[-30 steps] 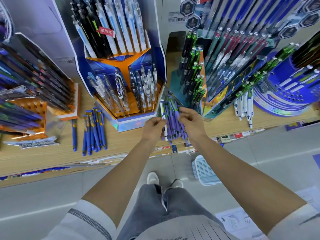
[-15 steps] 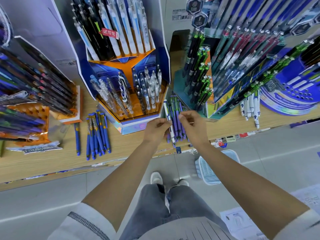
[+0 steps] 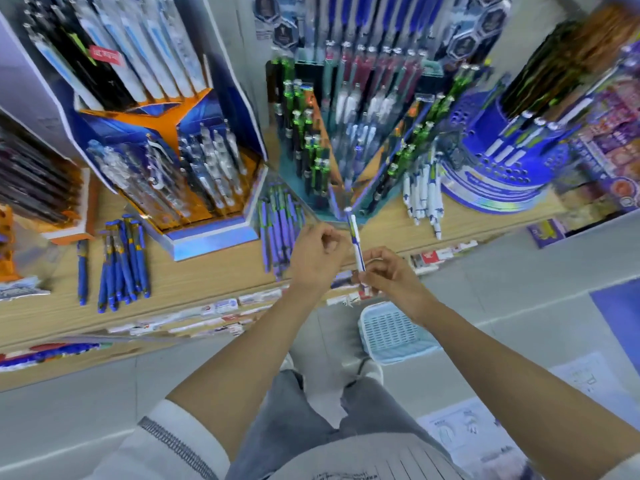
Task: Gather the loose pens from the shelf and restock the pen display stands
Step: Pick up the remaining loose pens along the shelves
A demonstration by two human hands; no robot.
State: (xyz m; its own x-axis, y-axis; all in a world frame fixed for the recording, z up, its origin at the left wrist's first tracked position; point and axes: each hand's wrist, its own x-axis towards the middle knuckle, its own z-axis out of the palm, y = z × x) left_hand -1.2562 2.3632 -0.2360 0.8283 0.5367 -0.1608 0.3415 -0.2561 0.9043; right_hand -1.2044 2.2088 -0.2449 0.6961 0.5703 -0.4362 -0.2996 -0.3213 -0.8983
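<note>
Now, right grip (image 3: 388, 277) pinching pen (image 3: 356, 242) above shelf edge (image 3: 194, 289), left grip (image 3: 317, 256) curled, contents unclear

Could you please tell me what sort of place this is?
Probably a stationery shop: display stands full of pens, price labels along the shelf edge, and a basket on the floor.

No text can be read. The red tag (image 3: 105, 56) on the far-left pen stand (image 3: 166, 133) and the labels (image 3: 227, 306) along the shelf's (image 3: 194, 275) near edge are blurred.
</note>
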